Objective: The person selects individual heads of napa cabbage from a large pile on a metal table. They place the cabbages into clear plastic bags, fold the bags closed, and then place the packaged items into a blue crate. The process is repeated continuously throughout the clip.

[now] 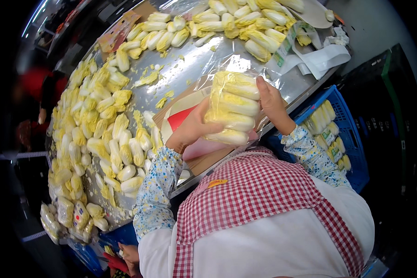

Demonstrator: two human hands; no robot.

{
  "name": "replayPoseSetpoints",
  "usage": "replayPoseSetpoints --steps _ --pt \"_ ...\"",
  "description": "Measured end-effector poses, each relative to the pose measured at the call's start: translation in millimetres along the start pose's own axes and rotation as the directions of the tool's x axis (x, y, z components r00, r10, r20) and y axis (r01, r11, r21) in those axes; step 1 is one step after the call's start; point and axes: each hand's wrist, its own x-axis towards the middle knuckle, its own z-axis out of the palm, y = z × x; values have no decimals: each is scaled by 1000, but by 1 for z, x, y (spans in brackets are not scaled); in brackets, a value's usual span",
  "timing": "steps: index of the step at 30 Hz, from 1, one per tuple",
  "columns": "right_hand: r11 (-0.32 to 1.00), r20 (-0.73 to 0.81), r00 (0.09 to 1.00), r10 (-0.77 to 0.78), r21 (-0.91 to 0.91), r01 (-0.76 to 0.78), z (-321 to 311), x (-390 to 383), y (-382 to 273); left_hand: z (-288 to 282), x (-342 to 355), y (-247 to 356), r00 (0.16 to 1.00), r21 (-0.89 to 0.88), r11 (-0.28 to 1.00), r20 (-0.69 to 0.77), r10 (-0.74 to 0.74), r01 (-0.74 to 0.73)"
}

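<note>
Bagging step, by looks: your left hand clamped on left side of bag, right hand gripping right edge, over near edge of desk. Next move likely needs bag smoothed snug.

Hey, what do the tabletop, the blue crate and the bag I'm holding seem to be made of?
Tabletop: probably metal, perhaps steel; smooth grey with blurred reflections. Blue crate: apparently rigid plastic, evenly coloured, with stiff walls. Bag: thin, glossy plastic film, judging by its transparency, creases and bright highlights.
</note>
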Motion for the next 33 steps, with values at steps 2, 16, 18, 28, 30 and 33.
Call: replayPoseSetpoints --steps 2,16,18,28,30,33 --pt "979 -97 984 -148 -159 131 -10 -8 5 4 7 -1 999 26 999 25 21 -22" --pt "764 -352 894 278 645 16 -36 -81 35 100 63 -3 948 201 975 284 -146 90" --pt "883 -461 870 173 463 70 -47 -88 37 113 72 -13 948 198 975 278 -151 98" --pt "974 -665 745 59 -127 -190 -130 -173 96 192 94 -50 795 266 913 456 -401 308" --pt "875 -643 632 433 469 -122 -164 -212 135 193 97 -55 831 384 882 366 -419 275" --pt "727 -652 477 590 685 38 -217 -259 188 183 118 -55 881 244 901 230 -413 358"
